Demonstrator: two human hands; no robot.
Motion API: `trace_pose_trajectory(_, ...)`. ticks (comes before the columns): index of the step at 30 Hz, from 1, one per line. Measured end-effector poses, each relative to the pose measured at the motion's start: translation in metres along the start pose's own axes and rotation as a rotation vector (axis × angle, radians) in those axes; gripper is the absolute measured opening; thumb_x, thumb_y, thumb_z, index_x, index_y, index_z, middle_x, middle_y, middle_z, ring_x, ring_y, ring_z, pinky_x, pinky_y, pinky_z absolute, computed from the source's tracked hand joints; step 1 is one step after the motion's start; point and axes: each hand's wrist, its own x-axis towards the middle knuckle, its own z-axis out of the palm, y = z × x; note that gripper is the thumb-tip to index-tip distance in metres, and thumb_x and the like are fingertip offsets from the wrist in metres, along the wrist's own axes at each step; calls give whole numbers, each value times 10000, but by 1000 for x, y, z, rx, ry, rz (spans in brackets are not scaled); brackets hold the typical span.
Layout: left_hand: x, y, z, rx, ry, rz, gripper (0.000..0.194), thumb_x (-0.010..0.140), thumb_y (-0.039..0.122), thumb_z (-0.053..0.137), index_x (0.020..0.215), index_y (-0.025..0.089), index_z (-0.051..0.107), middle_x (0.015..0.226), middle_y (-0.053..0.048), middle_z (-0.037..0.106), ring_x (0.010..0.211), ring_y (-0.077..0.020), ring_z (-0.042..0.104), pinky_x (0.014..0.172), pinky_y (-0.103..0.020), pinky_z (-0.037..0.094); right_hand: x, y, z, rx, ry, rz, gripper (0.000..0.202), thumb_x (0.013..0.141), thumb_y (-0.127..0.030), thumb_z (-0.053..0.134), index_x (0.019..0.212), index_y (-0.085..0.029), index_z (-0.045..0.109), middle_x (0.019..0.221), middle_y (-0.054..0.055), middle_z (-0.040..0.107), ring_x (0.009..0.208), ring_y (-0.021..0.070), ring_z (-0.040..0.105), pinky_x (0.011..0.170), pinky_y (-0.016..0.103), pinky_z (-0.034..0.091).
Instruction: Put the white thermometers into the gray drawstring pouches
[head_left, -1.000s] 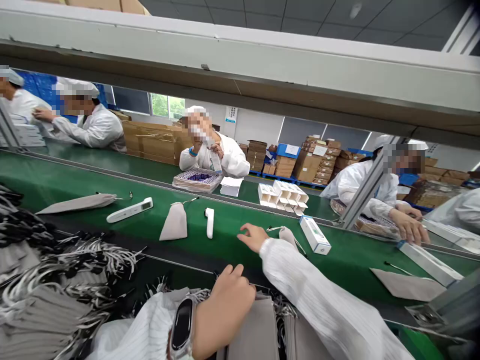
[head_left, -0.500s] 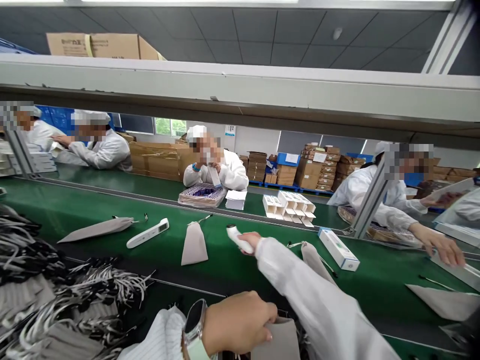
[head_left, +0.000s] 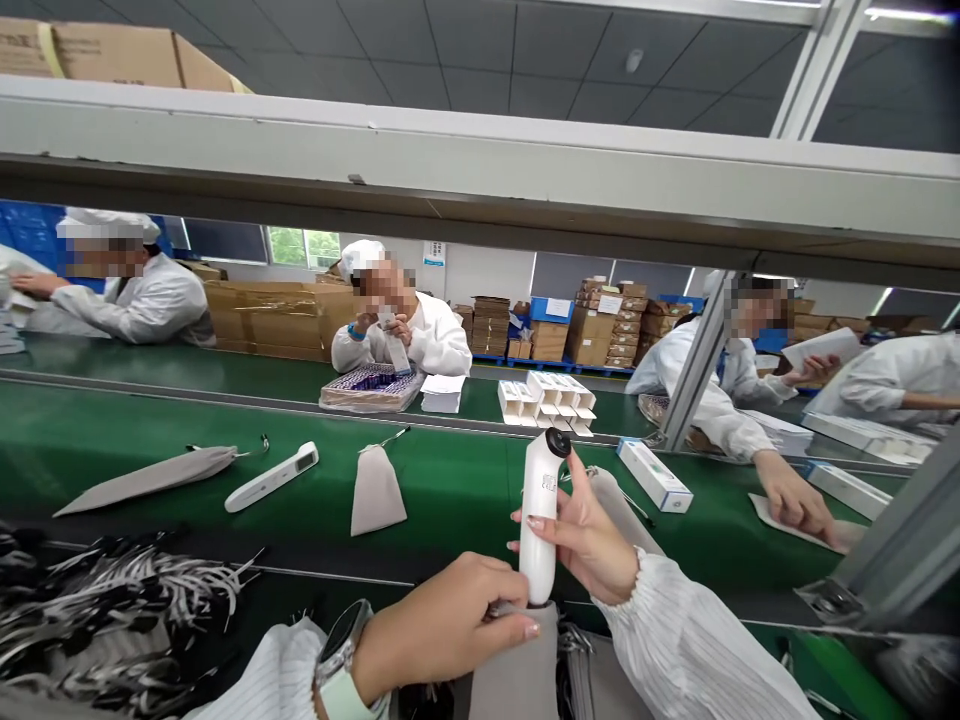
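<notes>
My right hand (head_left: 589, 535) is closed around a white handheld thermometer (head_left: 538, 515) held upright, its dark round end up. The thermometer's lower end is at the mouth of a grey pouch (head_left: 517, 665). My left hand (head_left: 450, 625) pinches the pouch at its opening; a watch is on that wrist. On the green belt (head_left: 450, 500) lie another white thermometer (head_left: 274, 478), a grey pouch (head_left: 377, 490) and a longer grey pouch (head_left: 150, 478). One more pouch (head_left: 619, 505) is partly behind my right hand.
A pile of grey pouches with cords (head_left: 112, 610) is at the lower left. White boxes (head_left: 655, 475) and open cartons (head_left: 547, 400) stand beyond. Metal posts (head_left: 900, 530) rise at the right. A co-worker's hand (head_left: 795, 495) touches a pouch; several people sit opposite.
My right hand has brought the thermometer back from over the belt to the pouch and turned it upright. The view has shifted right. The co-worker's hand at right now touches a pouch.
</notes>
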Motion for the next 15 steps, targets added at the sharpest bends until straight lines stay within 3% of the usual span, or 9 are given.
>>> trace_pose_trajectory(3, 3, 1, 1, -62, 82, -27, 248, 817, 268, 420, 594, 159, 429, 657, 38, 410, 620, -87, 408, 566, -176, 313, 1, 2, 1, 18, -10, 4, 929, 584, -161, 695, 1207, -452, 70, 905, -23, 478, 794, 177, 565, 660, 376, 484)
trace_pose_trajectory(6, 4, 0, 2, -106, 297, -109, 237, 826, 291, 399, 632, 164, 445, 755, 13, 399, 689, -104, 417, 610, -191, 336, 3, 5, -1, -53, -41, 42, 443, 648, -259, 647, 1020, -281, 407, 810, -23, 499, 690, 106, 539, 595, 236, 465)
trace_pose_trajectory(8, 3, -1, 2, -119, 424, -160, 224, 822, 311, 406, 653, 168, 443, 807, 3, 370, 688, -106, 408, 606, -196, 343, 4, 8, -3, -166, -90, 74, 215, 681, -327, 607, 796, -186, 493, 723, -24, 484, 626, 76, 505, 523, 174, 434)
trace_pose_trajectory(12, 2, -1, 0, -124, 448, -155, 221, 818, 316, 413, 654, 171, 440, 838, 0, 336, 666, -97, 398, 597, -196, 347, 2, 11, -7, -337, -289, 222, 339, 734, -483, 472, 759, -149, 522, 706, 0, 486, 533, 82, 509, 403, 180, 417)
trace_pose_trajectory(15, 2, 0, -1, -116, 413, -159, 267, 825, 342, 386, 630, 166, 434, 834, -1, 331, 629, -89, 394, 549, -191, 340, -2, 12, -8, -489, -480, 326, 487, 756, -564, 347, 723, -124, 553, 584, -3, 479, 360, 40, 402, 295, 147, 292)
